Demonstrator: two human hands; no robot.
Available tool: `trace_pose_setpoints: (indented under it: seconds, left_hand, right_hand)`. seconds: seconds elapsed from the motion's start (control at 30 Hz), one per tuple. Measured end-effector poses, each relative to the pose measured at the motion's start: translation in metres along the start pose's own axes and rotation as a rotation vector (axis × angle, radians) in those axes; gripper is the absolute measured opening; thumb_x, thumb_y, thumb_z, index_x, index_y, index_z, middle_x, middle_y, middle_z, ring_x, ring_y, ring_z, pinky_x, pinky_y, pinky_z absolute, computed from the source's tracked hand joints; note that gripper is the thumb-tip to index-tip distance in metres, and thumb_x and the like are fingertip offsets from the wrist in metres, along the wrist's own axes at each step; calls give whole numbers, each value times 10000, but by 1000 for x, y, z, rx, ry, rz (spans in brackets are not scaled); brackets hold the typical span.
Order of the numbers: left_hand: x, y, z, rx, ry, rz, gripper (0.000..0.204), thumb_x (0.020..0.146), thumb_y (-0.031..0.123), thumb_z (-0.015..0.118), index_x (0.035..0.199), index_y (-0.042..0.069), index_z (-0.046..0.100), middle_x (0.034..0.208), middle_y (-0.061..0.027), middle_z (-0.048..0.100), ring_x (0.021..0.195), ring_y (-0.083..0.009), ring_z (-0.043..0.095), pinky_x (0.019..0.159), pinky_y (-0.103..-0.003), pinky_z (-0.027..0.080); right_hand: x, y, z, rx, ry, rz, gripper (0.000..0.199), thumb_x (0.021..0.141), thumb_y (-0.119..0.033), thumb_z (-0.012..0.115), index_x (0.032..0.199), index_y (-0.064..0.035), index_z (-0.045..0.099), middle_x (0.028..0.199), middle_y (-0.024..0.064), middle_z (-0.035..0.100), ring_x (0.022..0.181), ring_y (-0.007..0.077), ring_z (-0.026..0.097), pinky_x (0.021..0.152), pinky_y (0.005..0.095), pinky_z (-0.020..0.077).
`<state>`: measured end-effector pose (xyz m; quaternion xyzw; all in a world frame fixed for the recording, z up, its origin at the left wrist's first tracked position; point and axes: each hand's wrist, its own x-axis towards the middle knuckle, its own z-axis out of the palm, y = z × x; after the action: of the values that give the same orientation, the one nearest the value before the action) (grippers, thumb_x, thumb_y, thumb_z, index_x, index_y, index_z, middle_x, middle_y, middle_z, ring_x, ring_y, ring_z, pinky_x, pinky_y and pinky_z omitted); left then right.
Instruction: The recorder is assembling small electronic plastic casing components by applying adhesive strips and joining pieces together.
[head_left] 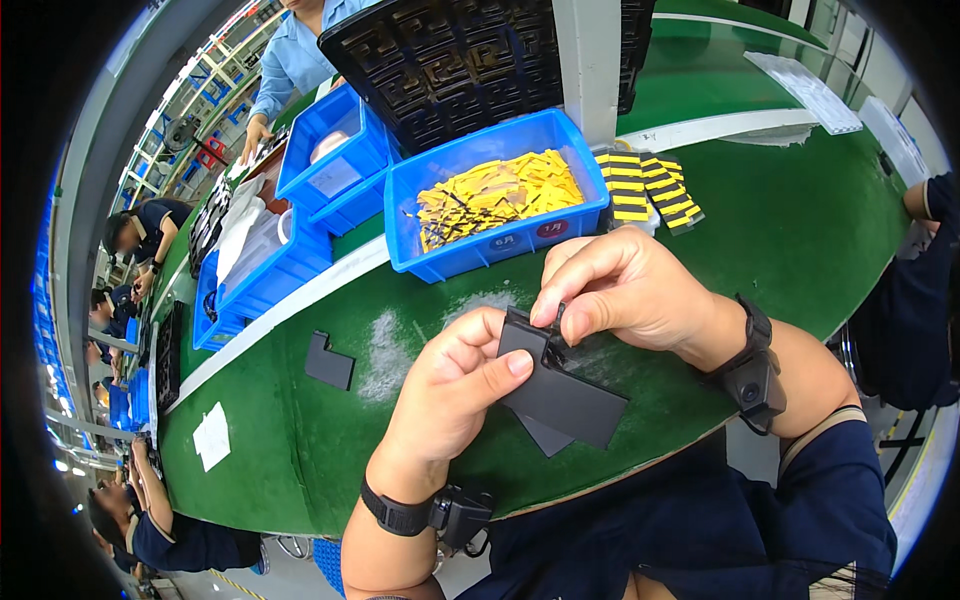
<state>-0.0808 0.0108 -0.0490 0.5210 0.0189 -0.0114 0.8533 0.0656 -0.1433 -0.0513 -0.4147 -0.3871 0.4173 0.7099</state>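
Observation:
My left hand (pixel 445 385) is closed on a flat black L-shaped plate (pixel 580 402), its thumb lying across the face. At the plate's notched inner corner, my right hand (pixel 640 295) pinches a small dark piece (pixel 556 345) between thumb and forefinger; its exact kind is hard to make out. Another black plate (pixel 541 436) shows below the held one, mostly covered by it. A similar black L-shaped plate (pixel 329 362) lies on the green table (pixel 300 450) left of my hands.
Beyond my hands stands a blue bin (pixel 403 245) of yellow and black strips (pixel 510 195). Right of it lie bundled yellow-and-black strips (pixel 645 190) beside a white post (pixel 586 70). More blue bins (pixel 290 255), white paper (pixel 211 437) and a co-worker (pixel 295 60) are leftward.

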Motion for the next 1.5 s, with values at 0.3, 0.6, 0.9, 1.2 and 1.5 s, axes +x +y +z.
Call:
trace_pose_setpoints:
  seconds: [0.3, 0.6, 0.9, 1.2, 1.5]
  left_hand:
    - [-1, 1, 3, 115, 60, 32, 130, 900, 72, 608, 1011, 20, 565, 964, -23, 626, 869, -67, 568, 799, -235, 454]
    - [-2, -1, 18, 531, 282, 7, 131, 864, 4, 623, 971, -29, 555, 868, -51, 662, 779, -67, 612, 659, -210, 501]
    - [-1, -4, 25, 807, 312, 13, 141, 847, 27, 639, 949, -32, 562, 799, -85, 676, 725, -79, 627, 634, -228, 511]
    - [3, -9, 22, 521, 317, -77, 125, 903, 75, 591, 983, -16, 558, 824, -56, 667, 698, -76, 619, 548, -227, 521]
    - [-2, 2, 14, 550, 255, -29, 128, 896, 90, 620, 973, -1, 574, 831, -33, 666, 708, -55, 603, 575, -205, 491]
  right_hand:
    - [2, -5, 0, -25, -9, 8, 218, 735, -116, 784, 906, -2, 712, 852, 63, 639, 826, 131, 591, 737, 237, 466]
    - [-3, -11, 6, -830, 96, -216, 114, 787, -44, 681, 892, -31, 724, 810, 70, 687, 738, 145, 632, 665, 264, 488]
    - [-5, -8, 10, -950, 149, -151, 88, 729, -42, 689, 814, -17, 694, 738, 89, 663, 677, 185, 632, 629, 284, 490]
    - [-13, 5, 26, -1562, 129, -532, 132, 709, -38, 674, 839, -21, 655, 796, 79, 596, 745, 239, 590, 818, 391, 482]
    - [-2, -9, 3, -192, 91, 253, 217, 857, -173, 690, 922, 34, 689, 794, 34, 664, 732, 80, 590, 688, 246, 485]
